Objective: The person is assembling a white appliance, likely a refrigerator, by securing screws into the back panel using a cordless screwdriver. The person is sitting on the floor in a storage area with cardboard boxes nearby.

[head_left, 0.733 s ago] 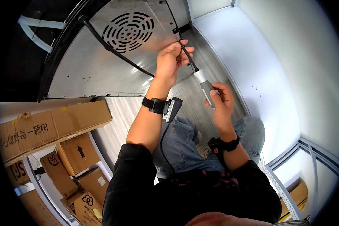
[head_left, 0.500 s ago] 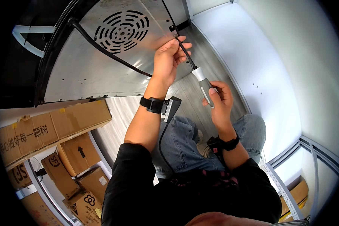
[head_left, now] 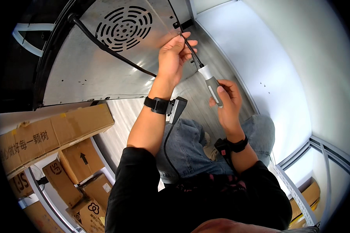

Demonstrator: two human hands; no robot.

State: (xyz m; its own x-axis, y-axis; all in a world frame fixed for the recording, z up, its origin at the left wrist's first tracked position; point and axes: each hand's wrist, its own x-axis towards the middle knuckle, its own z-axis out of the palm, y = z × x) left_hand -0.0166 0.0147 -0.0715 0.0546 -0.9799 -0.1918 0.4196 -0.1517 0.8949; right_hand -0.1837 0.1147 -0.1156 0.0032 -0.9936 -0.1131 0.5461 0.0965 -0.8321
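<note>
- Here we are at the centre of the frame, and the right hand [head_left: 230, 99] has its fingers wrapped round the grey handle of a screwdriver [head_left: 213, 91], thumb laid along the near side
- The screwdriver slants up and to the left, white collar in the middle, dark shaft [head_left: 192, 52] leading up towards the edge of a metal panel [head_left: 77, 70]
- Up at the far end, the left hand [head_left: 173, 58] pinches the shaft near its tip between thumb and forefinger, the other fingers loosely bent behind it; whether a small screw sits in that pinch is too fine to tell
- That panel fills the upper left of the frame, a round slotted vent [head_left: 124, 29] cut into it, a thick black cable [head_left: 112, 55] sagging across and passing behind the left wrist
- Black straps on both wrists, and on the left one a small grey-and-black device [head_left: 177, 110] with a thin lead running down over the blue jeans [head_left: 186, 149]
- Lower left, a long cardboard box [head_left: 81, 120] lies above a group of smaller cartons [head_left: 79, 161]
- Over on the right, a broad white board [head_left: 268, 70] stretches down beside the grey plank floor [head_left: 186, 99]
</note>
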